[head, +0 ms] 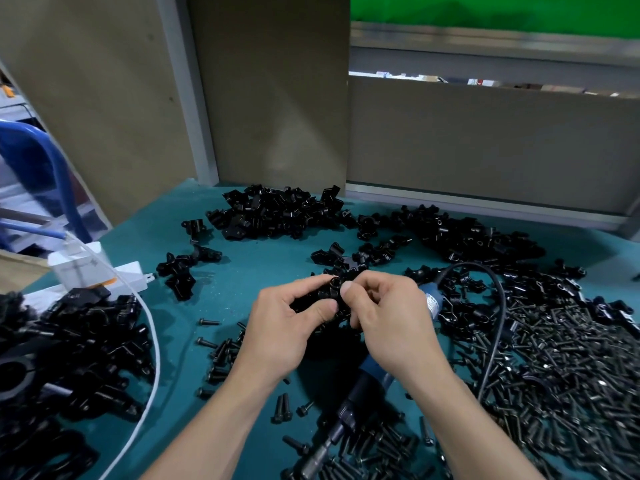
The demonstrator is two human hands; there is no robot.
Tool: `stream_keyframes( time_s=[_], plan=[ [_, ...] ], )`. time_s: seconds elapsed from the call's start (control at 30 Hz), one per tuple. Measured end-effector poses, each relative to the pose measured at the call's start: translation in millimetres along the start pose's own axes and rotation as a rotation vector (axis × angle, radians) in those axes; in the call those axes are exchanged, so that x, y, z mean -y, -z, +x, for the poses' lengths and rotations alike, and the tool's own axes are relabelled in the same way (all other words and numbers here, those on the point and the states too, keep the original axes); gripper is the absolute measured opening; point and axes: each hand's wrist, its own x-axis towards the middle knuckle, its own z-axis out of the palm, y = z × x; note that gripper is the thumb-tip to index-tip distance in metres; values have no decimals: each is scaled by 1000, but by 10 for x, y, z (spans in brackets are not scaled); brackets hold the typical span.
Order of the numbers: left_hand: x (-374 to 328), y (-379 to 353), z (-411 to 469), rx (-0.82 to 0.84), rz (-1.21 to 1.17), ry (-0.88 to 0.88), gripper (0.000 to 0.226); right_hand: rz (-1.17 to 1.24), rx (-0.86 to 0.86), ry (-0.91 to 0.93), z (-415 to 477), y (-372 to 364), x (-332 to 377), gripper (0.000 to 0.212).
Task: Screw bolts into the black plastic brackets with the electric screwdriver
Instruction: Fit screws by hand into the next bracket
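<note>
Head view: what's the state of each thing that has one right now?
bracket, held up in both hands.
bolt, head showing at the bracket's top.
left hand, grips the bracket.
right hand, pinches the bolt.
electric screwdriver, lies beneath the right wrist, not in use.
loose bolts, heaped on the table.

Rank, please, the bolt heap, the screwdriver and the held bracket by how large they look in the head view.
1. bolt heap
2. screwdriver, partly covered
3. bracket, mostly covered, yet clearly smallest
</note>
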Motion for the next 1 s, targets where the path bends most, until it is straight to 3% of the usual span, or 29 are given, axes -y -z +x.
stream_keyframes(
  time_s=[0.43, 0.6, 0.73, 0.87, 1.0],
  plan=[
    [34, -50, 5, 0, -44, -17, 36, -119, -9, 44, 2, -26, 1, 48],
    [69, -34, 9, -42, 39, -5, 38, -22, 84, 51, 10, 74, 44, 18],
    [94, -35, 5, -35, 38, 16, 37, -108, 26, 103, 9, 18, 19, 24],
    [81, -33, 3, -18, 39, 10, 40, -268, -43, 88, -4, -57, 2, 45],
    [81, -34, 26, -46, -6, 41, 30, -149, 87, 78, 17, 64, 39, 27]
  ],
)
